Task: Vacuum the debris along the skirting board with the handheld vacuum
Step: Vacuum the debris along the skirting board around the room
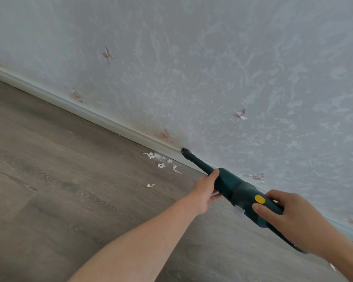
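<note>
A dark green handheld vacuum [239, 193] with a yellow button lies slanted along the white skirting board [102, 119]. Its black brush nozzle [185, 153] touches the top edge of the board. My left hand [207, 190] grips the front of the vacuum body, thumb on top. My right hand [291, 216] holds the rear handle, with the thumb lying just below the yellow button. Several white scraps of debris [161, 160] lie on the floor just left of the nozzle, next to the board. One more scrap [150, 185] lies farther out on the floor.
Grey-brown wood-look flooring [59, 169] fills the left and bottom of the view. A pale textured wallpapered wall [232, 68] with small flower prints rises behind the skirting board. A small white scrap [332, 266] shows at the lower right.
</note>
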Tool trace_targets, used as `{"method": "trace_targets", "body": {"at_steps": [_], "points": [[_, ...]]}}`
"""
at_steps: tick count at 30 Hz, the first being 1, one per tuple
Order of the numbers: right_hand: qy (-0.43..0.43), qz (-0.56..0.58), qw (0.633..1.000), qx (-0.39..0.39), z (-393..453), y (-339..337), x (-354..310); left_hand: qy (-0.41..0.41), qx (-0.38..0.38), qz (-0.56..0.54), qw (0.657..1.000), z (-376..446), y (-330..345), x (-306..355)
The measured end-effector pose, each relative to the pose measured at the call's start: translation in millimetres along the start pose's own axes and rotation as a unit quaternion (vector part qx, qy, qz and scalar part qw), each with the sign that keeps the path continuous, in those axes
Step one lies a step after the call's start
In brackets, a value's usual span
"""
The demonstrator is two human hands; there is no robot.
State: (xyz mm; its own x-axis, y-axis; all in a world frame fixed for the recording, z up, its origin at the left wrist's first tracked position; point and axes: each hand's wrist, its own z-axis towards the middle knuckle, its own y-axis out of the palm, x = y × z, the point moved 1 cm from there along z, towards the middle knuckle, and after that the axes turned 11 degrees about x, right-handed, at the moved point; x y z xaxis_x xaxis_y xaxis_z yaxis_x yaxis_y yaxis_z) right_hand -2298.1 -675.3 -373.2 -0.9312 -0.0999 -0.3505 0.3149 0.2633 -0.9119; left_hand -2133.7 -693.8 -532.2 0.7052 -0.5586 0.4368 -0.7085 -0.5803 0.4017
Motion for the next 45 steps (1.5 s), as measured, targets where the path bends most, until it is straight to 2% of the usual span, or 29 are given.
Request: {"method": "trace_targets", "body": {"at_steps": [2, 4, 7, 9, 14, 20, 22, 24, 27, 32, 36, 38, 42, 45], "points": [[-0.007, 0.015, 1.000, -0.007, -4, 1, -7, 0.038, 0.028, -0.012, 0.999, 1, 2, -1], [-0.028, 0.030, 0.999, -0.015, 2, 8, -21, 0.083, 0.090, -0.020, 0.992, 2, -3, 6], [-0.077, 0.044, 0.996, -0.018, 25, 31, -55, 0.141, 0.185, -0.063, 0.970, 12, -27, 29], [-0.098, 0.063, 0.993, -0.024, 42, 52, -77, 0.165, 0.218, -0.088, 0.958, 20, -47, 50], [-0.085, 0.078, 0.993, -0.021, 56, 71, -73, 0.146, 0.187, -0.070, 0.969, 30, -59, 54], [-0.041, 0.034, 0.998, -0.019, 25, 38, -11, 0.018, 0.042, -0.012, 0.999, 7, -29, 13], [-0.036, 0.028, 0.999, -0.019, 12, 31, -1, 0.011, 0.029, 0.020, 0.999, 3, -20, 0], [-0.034, 0.033, 0.999, -0.019, 3, 26, 0, 0.046, 0.053, 0.029, 0.997, 2, -16, -12], [-0.049, 0.048, 0.997, -0.035, 6, 32, -12, 0.110, 0.119, -0.017, 0.987, 3, -25, -19], [-0.095, 0.045, 0.992, -0.066, 35, 82, -61, 0.097, 0.209, -0.062, 0.971, 22, -76, -3], [-0.084, 0.050, 0.991, -0.088, 53, 113, -90, 0.125, 0.277, -0.047, 0.952, 39, -111, 11], [-0.072, 0.050, 0.992, -0.091, 53, 113, -87, 0.118, 0.264, -0.019, 0.957, 36, -111, 10], [-0.047, 0.031, 0.994, -0.088, 39, 93, -54, 0.042, 0.144, 0.044, 0.988, 18, -86, -3], [-0.029, 0.019, 0.996, -0.081, 26, 73, -29, -0.011, 0.094, 0.103, 0.990, 5, -63, -16]]}}
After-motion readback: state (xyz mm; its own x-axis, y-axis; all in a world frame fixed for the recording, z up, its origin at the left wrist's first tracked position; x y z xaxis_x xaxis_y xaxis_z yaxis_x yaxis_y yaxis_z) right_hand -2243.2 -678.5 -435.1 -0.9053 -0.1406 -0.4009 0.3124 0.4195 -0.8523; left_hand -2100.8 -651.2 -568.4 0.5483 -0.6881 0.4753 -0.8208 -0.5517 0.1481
